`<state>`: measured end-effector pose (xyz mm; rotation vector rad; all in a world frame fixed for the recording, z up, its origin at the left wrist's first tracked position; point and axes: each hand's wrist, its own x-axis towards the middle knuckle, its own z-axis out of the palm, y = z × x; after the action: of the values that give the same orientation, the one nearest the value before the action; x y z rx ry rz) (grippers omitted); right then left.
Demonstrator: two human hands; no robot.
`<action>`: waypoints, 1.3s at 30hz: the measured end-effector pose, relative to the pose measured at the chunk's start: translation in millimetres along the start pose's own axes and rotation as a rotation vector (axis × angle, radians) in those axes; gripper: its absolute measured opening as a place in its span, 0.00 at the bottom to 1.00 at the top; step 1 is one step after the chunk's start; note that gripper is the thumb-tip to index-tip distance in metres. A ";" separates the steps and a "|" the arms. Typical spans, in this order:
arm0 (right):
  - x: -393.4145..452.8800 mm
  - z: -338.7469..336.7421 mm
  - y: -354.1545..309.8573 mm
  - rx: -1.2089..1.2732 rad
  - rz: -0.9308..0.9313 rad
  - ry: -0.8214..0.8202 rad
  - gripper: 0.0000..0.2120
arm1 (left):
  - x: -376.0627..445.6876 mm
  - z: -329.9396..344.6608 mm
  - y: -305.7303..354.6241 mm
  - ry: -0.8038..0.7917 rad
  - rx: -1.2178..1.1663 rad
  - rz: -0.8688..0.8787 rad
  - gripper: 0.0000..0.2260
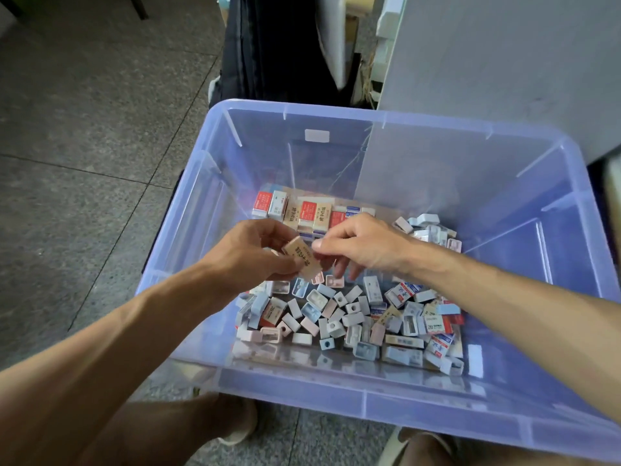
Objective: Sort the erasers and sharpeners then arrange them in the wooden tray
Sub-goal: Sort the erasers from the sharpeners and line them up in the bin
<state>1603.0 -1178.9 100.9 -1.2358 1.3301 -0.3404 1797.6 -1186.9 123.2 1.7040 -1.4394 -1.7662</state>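
A tan eraser (301, 260) with dark lettering is being held at the centre of the frame, pinched between the thumb and fingers of the left hand (250, 252). The right hand (361, 245) is being kept just beside it, its fingers curled downward over the pile; whether anything is being gripped by it cannot be told. Both hands are being held inside a clear blue plastic bin (571, 203) that is filling most of the frame. A row of wrapped erasers (304, 210) is being displayed upright along the far side, above the hands. A loose heap of small sharpeners and erasers (353, 319) is lying below them, toward the lower right. Grey floor tiles (84, 146) are showing at the left.
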 end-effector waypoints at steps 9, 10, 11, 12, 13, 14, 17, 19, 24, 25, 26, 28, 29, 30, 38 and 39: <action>-44.9 -21.8 9.7 -0.058 0.018 0.093 0.05 | 4.0 35.3 18.3 -0.149 -0.075 0.145 0.10; -49.3 -27.7 11.5 -0.129 0.026 0.141 0.06 | 5.6 41.6 19.1 -0.161 -0.053 0.145 0.10; -54.2 -35.0 14.1 -0.191 0.045 0.197 0.08 | 7.4 48.0 18.9 -0.174 -0.002 0.148 0.10; -58.6 -43.5 18.1 -0.212 0.070 0.257 0.09 | 9.9 54.2 17.3 -0.196 0.081 0.159 0.10; -62.6 -52.0 23.2 -0.186 0.094 0.320 0.10 | 13.0 60.0 14.1 -0.237 0.190 0.178 0.09; -66.3 -59.3 28.6 -0.138 0.117 0.382 0.12 | 16.5 65.7 10.6 -0.295 0.318 0.202 0.09; -71.4 -70.5 38.6 -0.070 0.149 0.540 0.17 | 34.4 84.5 3.3 -0.466 0.661 0.291 0.12; -69.5 -71.7 40.1 -0.065 0.141 0.588 0.16 | 50.6 101.6 1.6 -0.517 0.764 0.350 0.15; -68.6 -75.3 37.8 -0.041 0.130 0.655 0.13 | 85.4 141.7 -11.7 -0.545 0.904 0.371 0.09; -69.2 -76.3 37.8 -0.036 0.130 0.669 0.12 | 89.3 146.8 -15.1 -0.525 0.929 0.381 0.09; -69.5 -76.9 37.4 -0.032 0.129 0.680 0.12 | 91.0 150.4 -17.3 -0.492 0.927 0.393 0.07; -69.6 -76.6 35.3 -0.035 0.128 0.685 0.11 | 91.7 156.0 -21.9 -0.430 0.898 0.417 0.06; -69.6 -76.4 34.4 -0.040 0.127 0.686 0.11 | 91.6 158.8 -24.5 -0.405 0.891 0.427 0.06; -69.4 -76.4 33.8 -0.043 0.128 0.690 0.10 | 92.3 161.1 -28.2 -0.389 0.892 0.423 0.06; -71.3 -74.2 32.5 -0.067 0.112 0.672 0.09 | 95.9 127.5 -16.2 -0.589 0.846 0.237 0.09; -71.7 -73.6 32.1 -0.089 0.110 0.667 0.09 | 95.9 123.0 -16.8 -0.620 0.881 0.225 0.09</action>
<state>1505.2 -1144.8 130.1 -1.1574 1.9904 -0.6570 1672.5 -1199.4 29.5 1.2069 -2.8678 -1.7142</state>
